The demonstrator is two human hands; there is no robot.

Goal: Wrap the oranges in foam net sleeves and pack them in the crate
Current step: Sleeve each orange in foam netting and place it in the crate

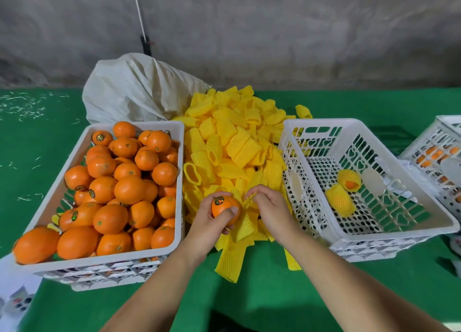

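Head view: left grip (212,217) holds orange (224,208); right grip (270,208) pinches sleeve (250,199).

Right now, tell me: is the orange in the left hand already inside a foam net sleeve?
No: the orange in the left hand is bare, its sticker showing, while the right hand pinches a yellow foam net sleeve beside it.

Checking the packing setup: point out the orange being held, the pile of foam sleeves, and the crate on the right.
held orange (223,208): head view, bare front skin.
sleeve pile (234,142): head view, middle sleeve.
right crate (389,228): head view, near rim.
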